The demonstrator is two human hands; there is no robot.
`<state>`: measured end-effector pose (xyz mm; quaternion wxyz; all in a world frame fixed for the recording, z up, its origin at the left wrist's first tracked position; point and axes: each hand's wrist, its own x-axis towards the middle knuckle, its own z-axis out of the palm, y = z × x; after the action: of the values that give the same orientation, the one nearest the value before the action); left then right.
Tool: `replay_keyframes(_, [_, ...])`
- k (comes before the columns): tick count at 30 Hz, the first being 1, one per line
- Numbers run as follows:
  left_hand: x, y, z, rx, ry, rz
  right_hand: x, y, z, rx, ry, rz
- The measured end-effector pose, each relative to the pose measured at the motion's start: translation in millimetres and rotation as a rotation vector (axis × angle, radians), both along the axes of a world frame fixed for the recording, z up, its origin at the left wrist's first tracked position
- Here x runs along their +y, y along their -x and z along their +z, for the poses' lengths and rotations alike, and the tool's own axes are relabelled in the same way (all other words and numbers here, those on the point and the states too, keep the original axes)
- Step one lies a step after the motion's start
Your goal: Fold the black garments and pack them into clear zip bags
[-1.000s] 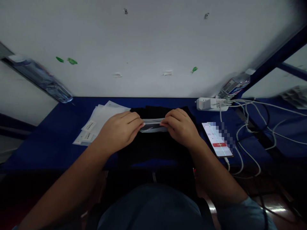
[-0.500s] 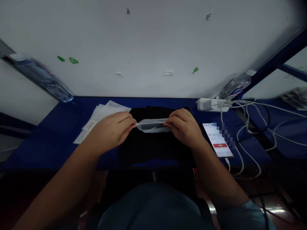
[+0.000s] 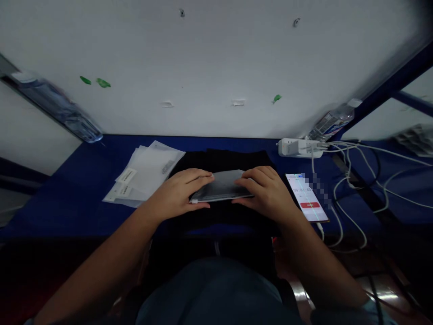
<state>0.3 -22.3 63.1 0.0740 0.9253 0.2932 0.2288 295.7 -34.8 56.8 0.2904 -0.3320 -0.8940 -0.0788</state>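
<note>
a pale wall [image 3: 209, 63] stands on the far side, with a blue table [image 3: 64, 189] running along it. black cloth [image 3: 233, 157] is spread over the middle of the table. to the left lies a loose fan of translucent sleeves [image 3: 150, 164], flat and with labels showing, neither hand on them; i'd count those as work left over. above the cloth, between the two hands, is one clear pouch [image 3: 219, 188]. it looks dark inside, though in this dim light i can't swear whether that's contents or just the cloth showing through. the left hand [image 3: 181, 193] has the pouch's left end, fingers over the top and thumb along the near edge; the right hand [image 3: 265, 192] grips the right end much the same way. a lit phone [image 3: 306, 196] lies just right of the right hand. smallest of all, a pale slider [image 3: 194, 201] sits at the left end of the pouch's near edge, which runs straight, so closing this one seems all but done; setting it down isn't.
</note>
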Motion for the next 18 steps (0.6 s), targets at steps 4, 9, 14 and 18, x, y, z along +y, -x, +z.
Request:
replay_keyframes(4, [2.0,-9.3,-6.5,0.046,0.029,-0.051,-1.0,-4.1,-3.1,-0.09,0.107,0.003])
replay_keyframes(9, [1.3,-9.0,-9.7,0.059,0.017,-0.07,-0.5,-8.0,-10.9,-0.128,0.255,-0.034])
replay_keyframes(14, [-3.7,-4.9,-7.5,0.095,-0.02,-0.057,-2.6,-7.8,-18.4,-0.098,0.363,-0.112])
replay_keyframes(18, [-17.3,-10.7,2.2,0.136,-0.1,0.097,-8.0,-0.9,-16.7,-0.051,0.343,-0.151])
